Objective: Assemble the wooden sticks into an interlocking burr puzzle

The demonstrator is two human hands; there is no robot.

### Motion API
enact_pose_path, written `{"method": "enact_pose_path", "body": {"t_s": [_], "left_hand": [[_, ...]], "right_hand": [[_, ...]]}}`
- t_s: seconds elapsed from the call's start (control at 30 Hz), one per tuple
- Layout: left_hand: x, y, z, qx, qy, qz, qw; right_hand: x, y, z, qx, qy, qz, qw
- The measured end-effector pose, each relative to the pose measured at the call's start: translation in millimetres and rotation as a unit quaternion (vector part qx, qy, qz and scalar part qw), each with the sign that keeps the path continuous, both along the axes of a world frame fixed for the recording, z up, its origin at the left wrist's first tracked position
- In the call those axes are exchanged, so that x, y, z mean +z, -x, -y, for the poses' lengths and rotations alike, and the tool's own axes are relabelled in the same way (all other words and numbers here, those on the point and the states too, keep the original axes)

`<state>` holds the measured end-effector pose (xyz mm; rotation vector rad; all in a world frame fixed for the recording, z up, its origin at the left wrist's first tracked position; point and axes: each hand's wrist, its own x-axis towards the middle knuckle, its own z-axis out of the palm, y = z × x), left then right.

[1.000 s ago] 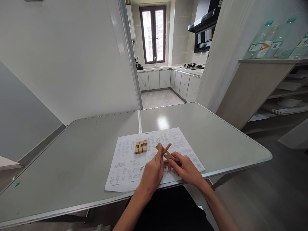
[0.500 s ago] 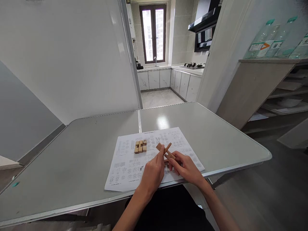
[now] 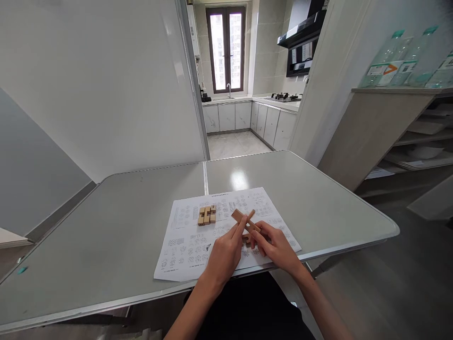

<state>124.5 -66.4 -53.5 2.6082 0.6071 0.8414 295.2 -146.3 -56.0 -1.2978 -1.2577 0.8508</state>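
Observation:
Both of my hands meet over the near right part of a printed instruction sheet (image 3: 187,245). My left hand (image 3: 224,255) pinches a wooden puzzle stick (image 3: 249,217) that crosses a second wooden stick (image 3: 239,217), which my right hand (image 3: 276,248) grips from the right. The two sticks form an X just above my fingertips. More wooden parts sit under my fingers, mostly hidden. A small group of loose wooden puzzle blocks (image 3: 207,215) lies on the sheet, to the upper left of my hands.
The sheet lies on a grey folding table (image 3: 106,226) with a centre seam. A wooden shelf unit (image 3: 389,127) with plastic bottles (image 3: 406,59) on top stands at the right. Behind the table a doorway opens to a kitchen (image 3: 244,118).
The crossed sticks have tilted and shifted slightly right and down, closer to the sheet. Both hands stayed in about the same place.

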Motion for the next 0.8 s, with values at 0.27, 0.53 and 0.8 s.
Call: {"method": "enact_pose_path", "body": {"t_s": [0.27,0.53,0.8], "left_hand": [[-7.0,-0.3,-1.7,0.05,-0.009,0.011,0.999],[-4.9,0.5,-4.3,0.059,0.032,0.028,0.997],[-5.1,-0.8,-3.9,0.065,0.041,0.07,0.995]], "right_hand": [[4.4,1.2,0.7,0.01,0.0,0.024,1.0],[4.2,0.8,2.9,0.023,0.017,0.016,0.999],[7.0,0.0,2.3,0.035,0.02,0.013,0.999]]}}
